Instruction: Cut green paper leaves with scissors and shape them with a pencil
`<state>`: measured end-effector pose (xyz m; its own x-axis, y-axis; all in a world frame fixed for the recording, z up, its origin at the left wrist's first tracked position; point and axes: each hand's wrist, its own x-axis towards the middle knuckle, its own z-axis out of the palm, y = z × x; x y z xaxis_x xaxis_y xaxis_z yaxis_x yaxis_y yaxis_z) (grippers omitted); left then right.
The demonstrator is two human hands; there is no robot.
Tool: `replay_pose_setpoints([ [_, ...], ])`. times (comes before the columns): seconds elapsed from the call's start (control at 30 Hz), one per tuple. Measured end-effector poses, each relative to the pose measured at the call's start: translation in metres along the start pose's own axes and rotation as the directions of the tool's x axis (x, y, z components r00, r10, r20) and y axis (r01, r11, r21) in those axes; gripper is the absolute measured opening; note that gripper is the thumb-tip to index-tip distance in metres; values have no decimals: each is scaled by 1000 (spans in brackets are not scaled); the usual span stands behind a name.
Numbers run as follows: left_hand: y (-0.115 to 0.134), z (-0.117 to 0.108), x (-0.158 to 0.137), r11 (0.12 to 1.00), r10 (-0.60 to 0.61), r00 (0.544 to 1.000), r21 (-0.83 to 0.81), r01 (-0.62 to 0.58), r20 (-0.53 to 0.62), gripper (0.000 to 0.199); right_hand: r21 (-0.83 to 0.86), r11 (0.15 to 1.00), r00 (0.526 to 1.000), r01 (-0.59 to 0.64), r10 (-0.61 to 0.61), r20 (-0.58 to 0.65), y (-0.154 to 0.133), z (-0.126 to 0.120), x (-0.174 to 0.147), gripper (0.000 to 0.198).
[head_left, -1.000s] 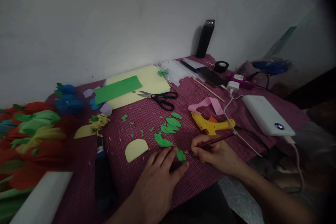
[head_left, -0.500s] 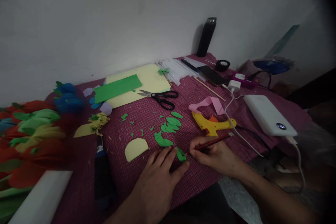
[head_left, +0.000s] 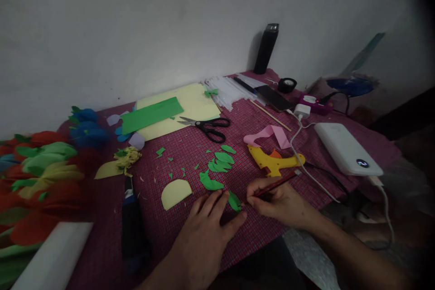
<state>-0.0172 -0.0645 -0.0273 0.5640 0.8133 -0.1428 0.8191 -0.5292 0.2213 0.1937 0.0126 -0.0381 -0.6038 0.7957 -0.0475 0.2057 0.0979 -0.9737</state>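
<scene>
My right hand [head_left: 278, 201] grips a dark red pencil [head_left: 277, 183], its tip close to a small green paper leaf [head_left: 234, 201]. Flat on the checked cloth, my left hand [head_left: 207, 226] has its fingers spread, with thumb and fingertips at the leaf's edges. Just beyond lie more green paper leaves [head_left: 222, 161], one of them a larger curled piece [head_left: 210, 181]. Left of these is a pale yellow half-round paper piece [head_left: 176, 194]. A yellow glue gun [head_left: 277, 161] rests beyond my right hand.
Black-handled scissors [head_left: 212, 128] lie by a green paper strip [head_left: 152, 115] on yellow sheets [head_left: 193, 99]. Colourful paper flowers [head_left: 50, 181] crowd the left. A white power bank [head_left: 348, 149] with cables, a phone [head_left: 274, 98] and a black bottle [head_left: 267, 48] stand or lie right.
The pencil and my right hand have shifted very slightly, the tip lifting a little away from the green leaf. My left hand stays nearly in place, its thumb moved slightly right.
</scene>
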Motion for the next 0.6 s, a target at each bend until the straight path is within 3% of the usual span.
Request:
replay_pose_setpoints([
  [0.23, 0, -2, 1, 1000, 2, 1000, 18, -2, 0, 54, -33, 999, 1000, 23, -23, 7, 2, 0, 1, 9],
  [0.47, 0, -1, -1, 1000, 30, 1000, 1, -30, 3, 68, 76, 997, 969, -12, 31, -244, 0, -4, -2, 13],
  [0.6, 0, -10, -8, 996, 43, 997, -74, -48, -71, 75, 175, 984, 968, -17, 61, -243, -1, -4, -3, 17],
])
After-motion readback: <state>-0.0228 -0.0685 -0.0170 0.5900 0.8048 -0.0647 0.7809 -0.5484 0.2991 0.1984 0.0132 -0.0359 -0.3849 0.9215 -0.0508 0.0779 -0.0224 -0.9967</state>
